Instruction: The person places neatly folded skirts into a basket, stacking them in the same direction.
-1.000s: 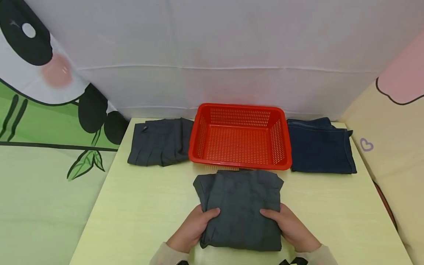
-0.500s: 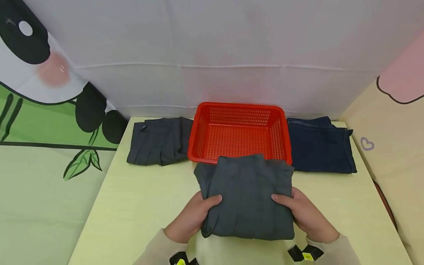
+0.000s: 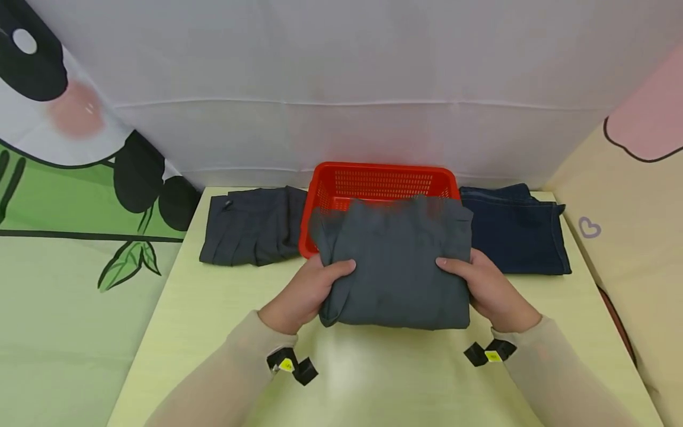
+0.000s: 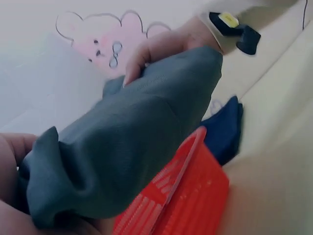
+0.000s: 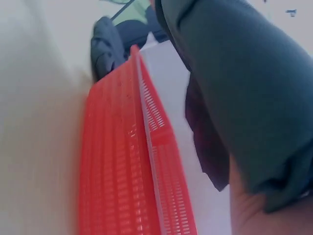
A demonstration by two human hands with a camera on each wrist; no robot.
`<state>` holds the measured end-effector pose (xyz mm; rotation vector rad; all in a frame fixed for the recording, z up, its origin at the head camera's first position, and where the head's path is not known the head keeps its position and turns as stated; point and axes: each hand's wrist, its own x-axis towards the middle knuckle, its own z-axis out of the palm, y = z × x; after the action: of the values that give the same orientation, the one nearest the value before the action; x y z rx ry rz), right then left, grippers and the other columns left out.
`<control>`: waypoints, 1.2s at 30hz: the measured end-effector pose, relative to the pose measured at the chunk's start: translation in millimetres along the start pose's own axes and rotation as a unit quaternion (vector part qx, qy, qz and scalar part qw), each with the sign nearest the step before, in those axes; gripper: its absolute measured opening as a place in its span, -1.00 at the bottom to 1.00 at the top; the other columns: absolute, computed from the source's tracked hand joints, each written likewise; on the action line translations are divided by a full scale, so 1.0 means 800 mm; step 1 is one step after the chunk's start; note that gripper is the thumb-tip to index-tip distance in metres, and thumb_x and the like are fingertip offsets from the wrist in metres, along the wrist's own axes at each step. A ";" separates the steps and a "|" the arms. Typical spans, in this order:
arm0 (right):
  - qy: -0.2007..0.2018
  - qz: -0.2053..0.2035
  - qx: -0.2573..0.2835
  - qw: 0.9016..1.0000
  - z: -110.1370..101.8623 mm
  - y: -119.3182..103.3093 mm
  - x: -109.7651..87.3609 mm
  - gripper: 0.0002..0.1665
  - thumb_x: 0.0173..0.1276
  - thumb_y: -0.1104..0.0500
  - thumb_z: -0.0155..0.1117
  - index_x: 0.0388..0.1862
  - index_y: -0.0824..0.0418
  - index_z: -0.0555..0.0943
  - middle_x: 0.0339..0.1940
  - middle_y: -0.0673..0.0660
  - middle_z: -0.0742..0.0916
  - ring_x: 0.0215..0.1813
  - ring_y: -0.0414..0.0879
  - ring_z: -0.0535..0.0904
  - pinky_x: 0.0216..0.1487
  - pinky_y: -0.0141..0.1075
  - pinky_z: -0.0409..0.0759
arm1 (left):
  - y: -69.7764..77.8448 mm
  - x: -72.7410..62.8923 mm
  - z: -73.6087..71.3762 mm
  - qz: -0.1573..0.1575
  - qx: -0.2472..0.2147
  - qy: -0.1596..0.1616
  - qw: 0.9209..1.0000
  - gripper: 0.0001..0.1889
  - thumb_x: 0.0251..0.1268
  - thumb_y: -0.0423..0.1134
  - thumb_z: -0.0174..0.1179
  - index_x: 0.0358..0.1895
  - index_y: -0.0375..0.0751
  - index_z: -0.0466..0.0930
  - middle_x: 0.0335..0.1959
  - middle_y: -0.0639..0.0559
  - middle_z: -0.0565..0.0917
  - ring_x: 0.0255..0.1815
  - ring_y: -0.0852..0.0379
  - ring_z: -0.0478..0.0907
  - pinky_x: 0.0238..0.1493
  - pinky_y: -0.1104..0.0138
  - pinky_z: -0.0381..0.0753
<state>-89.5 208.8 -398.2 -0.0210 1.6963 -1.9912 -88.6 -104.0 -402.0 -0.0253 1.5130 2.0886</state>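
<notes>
Far L on the tbl (image 3: 395, 379): folded dk grey garment (image 3: 251, 228), just beside the red basket (image 3: 386, 166). Then my L hand (image 3: 301, 293), gripping the L side of the folded grey-green cloth (image 3: 397, 273), thumb on top, other fingers mostly hidden. Cloth's held up btwn my hands, over the basket's near part, blocking it from the head view. My R hand (image 3: 496, 293) grips the R side, thumb also on top, rest mostly hidden. Far R: folded dk blue denim (image 3: 517, 231).
</notes>
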 end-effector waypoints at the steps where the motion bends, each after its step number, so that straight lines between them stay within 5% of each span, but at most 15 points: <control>1: 0.000 -0.001 -0.005 1.000 -0.003 -0.004 0.006 -0.24 0.63 0.11 0.15 0.59 0.39 0.08 0.27 0.09 0.60 0.16 -0.05 0.68 0.16 -0.11 0.66 | 0.004 0.008 -0.001 0.002 0.004 0.005 1.000 -0.40 0.53 -0.19 0.16 0.53 -0.19 0.21 0.42 -0.14 0.45 0.33 -0.10 0.53 0.29 0.11 0.55; 8: 0.004 0.004 -0.015 1.000 -0.025 -0.025 0.056 -0.15 0.63 0.06 0.15 0.68 0.25 -0.01 0.47 0.17 0.43 0.25 -0.09 0.62 0.21 -0.12 0.63 | 0.022 0.074 -0.014 -0.009 0.054 0.047 0.997 -0.43 0.53 -0.14 0.20 0.49 -0.13 0.27 0.34 0.00 0.53 0.30 -0.01 0.54 0.32 0.14 0.52; 17: 0.061 0.031 0.007 0.998 -0.025 -0.008 0.131 -0.17 0.64 0.04 0.10 0.70 0.14 -0.02 0.51 0.14 0.41 0.40 0.06 0.49 0.32 -0.02 0.53 | 0.027 0.139 -0.046 -0.039 0.112 0.125 0.985 -0.42 0.52 -0.07 0.20 0.46 -0.25 0.32 0.28 -0.03 0.55 0.25 -0.03 0.54 0.30 0.10 0.52; 23: 0.078 0.037 -0.007 0.996 -0.029 -0.004 0.165 -0.28 0.65 0.03 0.06 0.65 0.15 0.12 0.43 0.16 0.49 0.33 0.07 0.53 0.32 -0.01 0.53 | 0.024 0.165 -0.058 -0.058 0.127 0.168 0.976 -0.43 0.53 -0.05 0.21 0.43 -0.26 0.34 0.25 -0.03 0.56 0.23 -0.01 0.54 0.31 0.13 0.52; 29: 0.084 0.072 -0.037 0.993 -0.031 0.012 0.186 -0.25 0.62 0.09 0.07 0.66 0.21 0.08 0.45 0.19 0.45 0.34 0.13 0.48 0.36 0.05 0.48 | 0.003 0.183 -0.067 -0.067 0.155 0.193 0.967 -0.43 0.55 -0.11 0.20 0.47 -0.28 0.30 0.28 -0.08 0.54 0.25 -0.05 0.51 0.37 0.08 0.46; 33: 0.094 0.122 -0.089 0.984 -0.031 0.023 0.197 -0.20 0.58 0.11 0.07 0.65 0.30 0.03 0.49 0.26 0.37 0.38 0.20 0.41 0.39 0.07 0.44 | -0.006 0.188 -0.068 -0.089 0.192 0.194 0.958 -0.41 0.55 -0.16 0.18 0.49 -0.33 0.25 0.35 -0.13 0.48 0.31 -0.11 0.45 0.41 0.04 0.41; 36: 0.113 0.152 -0.146 0.971 -0.036 0.028 0.203 -0.11 0.56 0.10 0.10 0.66 0.37 -0.06 0.56 0.32 0.28 0.43 0.23 0.35 0.44 0.08 0.38 | -0.008 0.193 -0.068 -0.102 0.239 0.203 0.944 -0.36 0.49 -0.22 0.19 0.50 -0.39 0.22 0.37 -0.15 0.43 0.30 -0.11 0.40 0.41 0.06 0.38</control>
<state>-231.0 169.6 -476.1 0.3525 1.9878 -1.5547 -232.9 -85.7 -478.5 -0.4343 2.1283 1.5689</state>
